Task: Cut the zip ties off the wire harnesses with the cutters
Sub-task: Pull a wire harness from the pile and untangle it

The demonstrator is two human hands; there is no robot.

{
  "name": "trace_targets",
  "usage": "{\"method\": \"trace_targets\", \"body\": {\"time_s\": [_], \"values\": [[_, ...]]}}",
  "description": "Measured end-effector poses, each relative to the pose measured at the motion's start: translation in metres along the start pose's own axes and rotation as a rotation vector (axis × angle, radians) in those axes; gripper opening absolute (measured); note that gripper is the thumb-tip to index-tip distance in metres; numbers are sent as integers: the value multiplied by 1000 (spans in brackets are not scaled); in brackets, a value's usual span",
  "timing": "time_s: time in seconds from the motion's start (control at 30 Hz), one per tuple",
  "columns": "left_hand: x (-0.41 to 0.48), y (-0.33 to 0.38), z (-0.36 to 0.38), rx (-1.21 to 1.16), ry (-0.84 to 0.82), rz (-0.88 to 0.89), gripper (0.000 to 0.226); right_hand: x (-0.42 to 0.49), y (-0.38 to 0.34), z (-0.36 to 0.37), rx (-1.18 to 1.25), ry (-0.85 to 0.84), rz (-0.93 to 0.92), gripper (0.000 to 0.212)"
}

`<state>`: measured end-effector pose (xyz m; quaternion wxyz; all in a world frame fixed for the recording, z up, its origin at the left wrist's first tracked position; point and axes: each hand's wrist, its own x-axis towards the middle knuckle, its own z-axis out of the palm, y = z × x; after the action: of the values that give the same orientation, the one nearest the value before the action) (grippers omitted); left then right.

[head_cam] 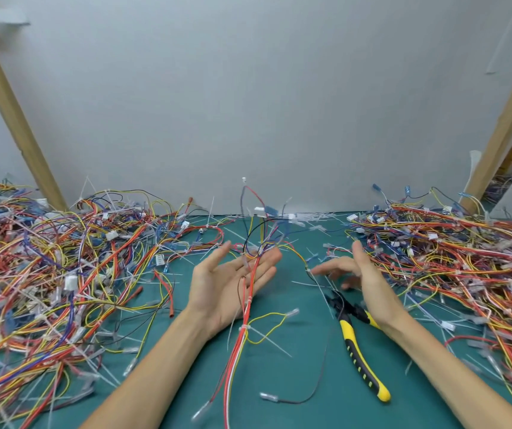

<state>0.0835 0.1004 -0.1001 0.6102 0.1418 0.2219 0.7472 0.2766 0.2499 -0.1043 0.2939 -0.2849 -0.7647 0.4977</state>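
- Green bench [304,360] below a grey wall [248,103], framed by two wooden posts [16,119].
- One pair of yellow-and-black cutters [360,345] lies on the bench, ungripped.
- Two heaps of wire harnesses: one heap [47,274] far left of the cutters, the other [465,258] to their right.
- Left hand [233,283], left of the cutters, lies palm up with fingers straight; one harness [239,351] bearing two white zip ties [244,328] drapes across it.
- Right hand [360,274] hovers over the cutters' head, fingers loose, holding nothing.
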Motion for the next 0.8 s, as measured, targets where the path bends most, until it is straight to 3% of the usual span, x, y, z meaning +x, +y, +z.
{"method": "trace_targets", "body": {"time_s": [0.13,0.27,0.37,0.6,0.8], "values": [[1,0,-4,25,-25,22,87,2,0,-3,-5,-102,32,71],[3,-1,-7,42,-50,30,94,3,3,0,-163,-126,9,44],[4,-1,-8,52,-62,28,95,3,0,2,-156,-153,30,50],[5,-2,-10,87,-79,29,97,6,-3,-9,243,-188,117,60],[7,-5,-12,119,-128,-16,97,8,-1,-19,603,-215,206,53]]}}
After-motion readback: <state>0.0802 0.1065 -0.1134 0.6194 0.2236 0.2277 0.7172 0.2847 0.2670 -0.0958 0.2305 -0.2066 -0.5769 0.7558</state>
